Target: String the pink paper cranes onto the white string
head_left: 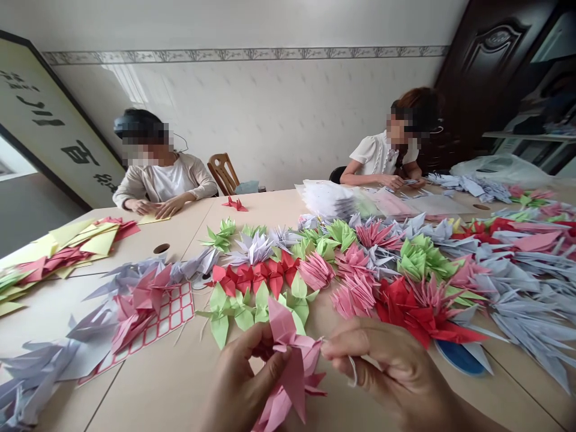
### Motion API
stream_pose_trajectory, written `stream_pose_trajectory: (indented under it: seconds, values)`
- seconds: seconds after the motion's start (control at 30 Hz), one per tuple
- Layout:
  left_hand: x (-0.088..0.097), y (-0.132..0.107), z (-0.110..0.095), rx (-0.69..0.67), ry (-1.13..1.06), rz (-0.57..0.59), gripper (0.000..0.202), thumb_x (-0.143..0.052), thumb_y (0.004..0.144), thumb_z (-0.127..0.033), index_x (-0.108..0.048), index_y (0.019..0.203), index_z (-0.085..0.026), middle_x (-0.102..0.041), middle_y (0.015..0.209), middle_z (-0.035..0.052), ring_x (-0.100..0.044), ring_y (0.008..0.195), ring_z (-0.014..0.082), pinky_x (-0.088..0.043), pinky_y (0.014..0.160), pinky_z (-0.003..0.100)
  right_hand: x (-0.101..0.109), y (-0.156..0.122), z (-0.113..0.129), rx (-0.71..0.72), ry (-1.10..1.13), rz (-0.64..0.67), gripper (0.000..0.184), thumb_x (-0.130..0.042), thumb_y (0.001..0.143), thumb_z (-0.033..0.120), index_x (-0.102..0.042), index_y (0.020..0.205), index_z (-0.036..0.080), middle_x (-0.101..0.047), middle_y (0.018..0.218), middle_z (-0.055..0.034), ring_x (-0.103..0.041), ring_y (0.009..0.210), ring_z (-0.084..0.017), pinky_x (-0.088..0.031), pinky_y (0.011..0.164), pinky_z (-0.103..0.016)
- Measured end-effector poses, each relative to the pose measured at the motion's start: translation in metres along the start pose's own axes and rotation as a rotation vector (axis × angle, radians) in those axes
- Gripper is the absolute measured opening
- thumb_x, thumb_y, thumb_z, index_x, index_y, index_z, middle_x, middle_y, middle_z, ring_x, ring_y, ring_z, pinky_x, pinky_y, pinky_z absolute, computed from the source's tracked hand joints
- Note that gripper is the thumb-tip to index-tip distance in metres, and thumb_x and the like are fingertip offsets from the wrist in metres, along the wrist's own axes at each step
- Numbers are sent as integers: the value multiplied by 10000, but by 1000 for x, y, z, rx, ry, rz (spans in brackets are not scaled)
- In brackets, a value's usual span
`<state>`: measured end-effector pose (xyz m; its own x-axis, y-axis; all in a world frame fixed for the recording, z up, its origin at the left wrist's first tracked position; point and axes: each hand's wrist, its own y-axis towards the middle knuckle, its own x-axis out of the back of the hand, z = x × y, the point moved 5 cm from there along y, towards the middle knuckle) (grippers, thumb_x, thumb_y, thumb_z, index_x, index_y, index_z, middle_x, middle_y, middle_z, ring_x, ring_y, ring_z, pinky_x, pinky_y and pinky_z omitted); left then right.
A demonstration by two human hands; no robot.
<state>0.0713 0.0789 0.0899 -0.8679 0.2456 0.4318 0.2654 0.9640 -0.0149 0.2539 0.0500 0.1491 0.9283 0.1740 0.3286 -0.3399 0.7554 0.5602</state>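
My left hand is closed on a bunch of pink paper cranes, held low over the near edge of the beige table. My right hand pinches at the top of the bunch, with a thin white thread looped by its fingers. Strings of folded cranes lie just beyond: green, red and pink.
Grey and pink cranes lie on a red-gridded sticker sheet at left, flat yellow and red paper farther left. Grey cranes cover the right. Two people sit folding across the table, one by a wooden chair.
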Motion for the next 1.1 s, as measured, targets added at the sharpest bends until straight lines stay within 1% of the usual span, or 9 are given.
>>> stream_pose_trajectory:
  seconds: [0.17,0.3,0.4,0.53,0.67,0.8,0.97,1.03,1.1]
  values:
    - [1,-1,-4,-14,1,-12,273,-516,847,-420,-603,761,-176,-639,719,41,-581,702,190,-448,656,274,4,-1,3,-20,-9,39,217,-581,870,70,-664,996,226,-681,855,-10,-646,774,-88,-502,700,-133]
    - [2,-4,-9,-74,8,-18,187,-574,798,-331,-576,688,-180,-582,663,16,-550,666,172,-437,633,252,11,-4,-12,-173,-41,-33,187,-544,917,158,-665,1010,268,-663,838,9,-629,756,-87,-497,678,-138]
    - [4,-4,-6,-39,-11,-51,241,-600,790,-369,-551,658,-174,-554,650,20,-541,662,175,-430,616,249,13,-5,-20,-266,-36,-47,155,-532,936,231,-672,993,268,-648,805,11,-621,726,-93,-495,649,-148]
    - [1,-1,2,69,-259,-15,350,-596,802,-500,-586,717,-160,-576,689,40,-553,670,178,-438,599,246,14,-4,-17,-259,-107,-25,142,-536,932,239,-672,965,262,-655,813,12,-624,729,-101,-491,654,-164]
    - [-3,0,7,159,-445,50,367,-647,767,-522,-605,767,-157,-546,694,17,-529,655,153,-421,580,219,13,-2,-14,-226,-190,17,132,-545,920,206,-668,932,251,-668,829,13,-631,747,-103,-489,665,-168]
    - [-4,-1,8,186,-469,76,344,-653,775,-504,-626,787,-162,-513,673,-3,-492,629,130,-412,584,210,12,0,-14,-157,-251,-10,157,-532,914,157,-663,952,233,-662,815,8,-624,720,-97,-486,639,-163]
    - [-6,-1,10,188,-472,103,357,-642,779,-516,-598,730,-165,-498,672,-6,-454,618,119,-412,593,212,9,-1,-16,-114,-300,-39,165,-525,911,137,-658,969,217,-667,853,-1,-628,764,-97,-482,686,-163]
    - [-6,-1,10,188,-460,87,365,-641,775,-523,-580,718,-168,-486,662,-10,-458,614,122,-416,594,215,9,-2,-16,-164,-285,16,143,-514,923,165,-650,921,208,-655,824,2,-610,737,-95,-467,665,-170]
    - [-4,0,8,176,-444,55,373,-638,769,-536,-581,723,-171,-501,664,-2,-476,617,133,-420,587,219,9,-3,-16,-255,-246,131,153,-511,935,211,-638,849,204,-635,776,11,-583,693,-89,-444,626,-175]
